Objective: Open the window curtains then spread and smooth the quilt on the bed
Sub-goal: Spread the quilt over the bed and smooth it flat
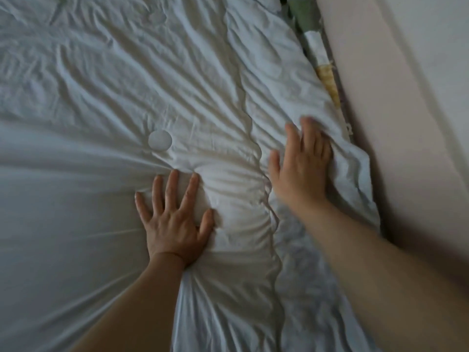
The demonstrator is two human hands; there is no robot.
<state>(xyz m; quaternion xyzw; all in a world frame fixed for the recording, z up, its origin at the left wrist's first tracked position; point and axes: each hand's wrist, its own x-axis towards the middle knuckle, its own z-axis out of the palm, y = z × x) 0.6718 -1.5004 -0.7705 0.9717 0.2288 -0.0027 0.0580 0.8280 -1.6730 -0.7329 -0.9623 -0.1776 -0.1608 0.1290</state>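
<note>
A white quilt [127,80] covers the bed and fills most of the view, creased with many wrinkles and a stitched seam running top to bottom. A round stitched patch [160,141] sits near its middle. My left hand [175,222] presses flat on the quilt with fingers spread, fabric bunching around the palm. My right hand [302,171] lies on the quilt's right border strip near its edge, fingers mostly straight and blurred by motion.
A pale wall [406,97] runs along the bed's right side. Between quilt and wall shows a strip of patterned green, white and yellow bedding [319,54]. No window or curtains are in view.
</note>
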